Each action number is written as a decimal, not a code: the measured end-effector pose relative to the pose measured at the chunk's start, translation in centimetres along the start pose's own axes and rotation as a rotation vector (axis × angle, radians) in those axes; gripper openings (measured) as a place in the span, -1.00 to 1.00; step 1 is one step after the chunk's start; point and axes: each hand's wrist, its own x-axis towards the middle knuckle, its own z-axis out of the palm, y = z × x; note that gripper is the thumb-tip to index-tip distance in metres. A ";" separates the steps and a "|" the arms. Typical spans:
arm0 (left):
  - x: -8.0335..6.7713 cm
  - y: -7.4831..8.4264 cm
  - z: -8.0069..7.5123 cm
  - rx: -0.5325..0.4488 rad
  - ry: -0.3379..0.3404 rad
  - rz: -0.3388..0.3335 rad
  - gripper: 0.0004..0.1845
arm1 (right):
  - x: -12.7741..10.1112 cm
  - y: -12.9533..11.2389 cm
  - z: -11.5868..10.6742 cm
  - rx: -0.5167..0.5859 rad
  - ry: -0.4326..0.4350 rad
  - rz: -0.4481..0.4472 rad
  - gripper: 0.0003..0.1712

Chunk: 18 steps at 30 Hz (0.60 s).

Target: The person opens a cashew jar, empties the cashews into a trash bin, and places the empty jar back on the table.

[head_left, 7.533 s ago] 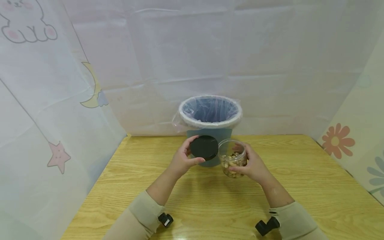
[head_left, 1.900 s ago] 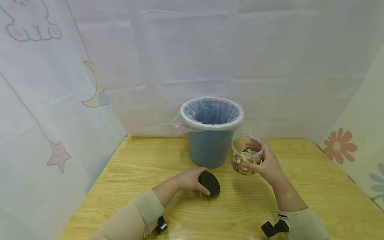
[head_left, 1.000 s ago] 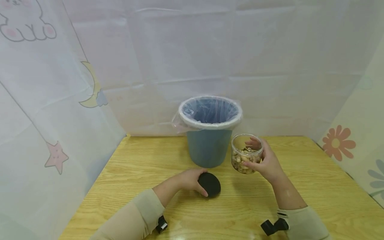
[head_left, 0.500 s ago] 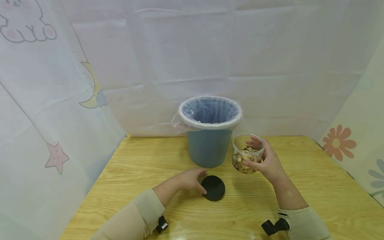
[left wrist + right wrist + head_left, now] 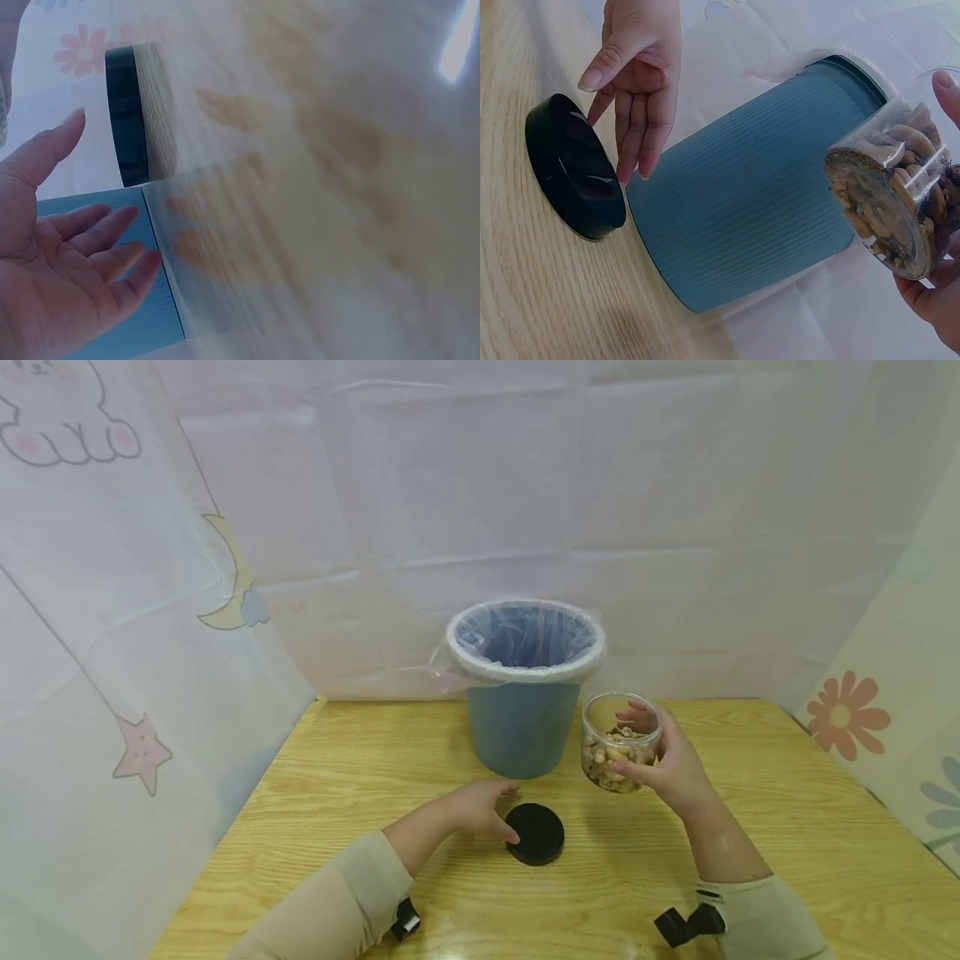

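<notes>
A round black lid [image 5: 536, 835] lies flat on the table in front of the bin. Beside it is my left hand [image 5: 478, 808], fingers loosely spread; in the left wrist view a gap shows between this hand [image 5: 60, 277] and the lid [image 5: 124, 116]. My right hand [image 5: 673, 768] grips a clear, lidless jar [image 5: 609, 768] by its side, raised off the table to the right of the bin. Pale brown pieces fill its lower part, perhaps nuts or dried mushrooms; I cannot tell which. The right wrist view shows the jar [image 5: 889, 202] from below.
A blue waste bin [image 5: 521, 731] with a white rim and a clear plastic liner stands at the back middle of the wooden table [image 5: 360, 752]. Behind it hangs a pale printed cloth [image 5: 675, 527], with more cloth on both sides.
My left hand has brought the lid down from beside the jar and let it go on the table, where it now lies flat. The right hand moved the jar right earlier, then stayed nearly still.
</notes>
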 end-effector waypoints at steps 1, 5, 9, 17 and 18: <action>0.0 0.0 0.0 -0.002 -0.002 -0.002 -0.10 | 0.0 0.0 0.0 0.000 0.000 0.001 -0.06; 0.2 0.1 -0.2 0.013 0.011 0.006 -0.12 | 0.1 -0.1 -0.1 -0.004 0.003 0.001 -0.06; 0.2 0.3 -0.6 0.029 0.037 0.023 -0.13 | 0.1 -0.2 -0.2 -0.006 0.005 -0.006 -0.05; -0.2 1.3 -1.9 0.088 0.128 0.125 -0.20 | 0.1 -0.3 -0.3 -0.011 0.010 -0.006 -0.06; -0.3 1.5 -2.2 0.089 0.146 0.143 -0.21 | 0.1 -0.4 -0.3 -0.013 0.009 -0.005 -0.06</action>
